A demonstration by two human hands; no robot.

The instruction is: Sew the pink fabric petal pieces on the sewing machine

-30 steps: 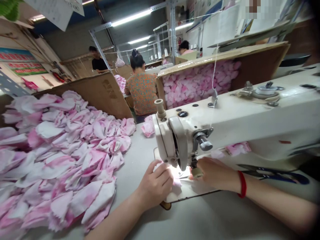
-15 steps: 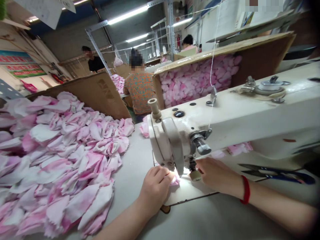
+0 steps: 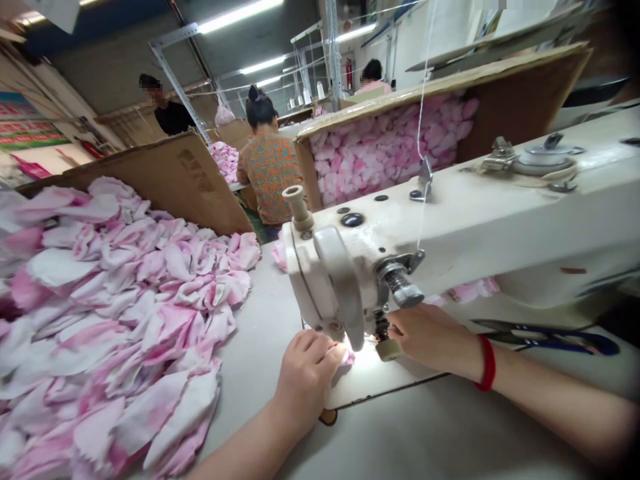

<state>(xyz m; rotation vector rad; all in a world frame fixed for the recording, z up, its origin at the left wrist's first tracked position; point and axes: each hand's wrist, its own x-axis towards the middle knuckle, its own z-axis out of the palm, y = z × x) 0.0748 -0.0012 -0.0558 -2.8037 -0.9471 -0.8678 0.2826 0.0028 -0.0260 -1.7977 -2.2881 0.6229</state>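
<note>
My left hand [image 3: 307, 373] lies on the sewing machine [image 3: 465, 220] bed, left of the needle area. Its fingers are closed on a small pink fabric piece [image 3: 349, 359], of which only an edge shows under the lamp light. On the other side of the presser mechanism, my right hand [image 3: 434, 339] has its fingers curled in close to the needle; the machine head hides part of them, and what they hold cannot be made out. A red band [image 3: 486, 362] circles the right wrist. Blue-handled scissors [image 3: 555, 339] lie just beyond that wrist.
A heap of pink and white fabric pieces [image 3: 145, 320] covers the table's left side, against a cardboard flap [image 3: 200, 177]. Behind the machine stands a cardboard box [image 3: 520, 100] packed with pink pieces. White thread [image 3: 421, 113] runs down to the machine. Several people work farther back.
The camera view has shifted slightly, so the scene sits a little farther left and higher. Less of the pink fabric shows beside my left fingers. Both hands stay near the needle.
</note>
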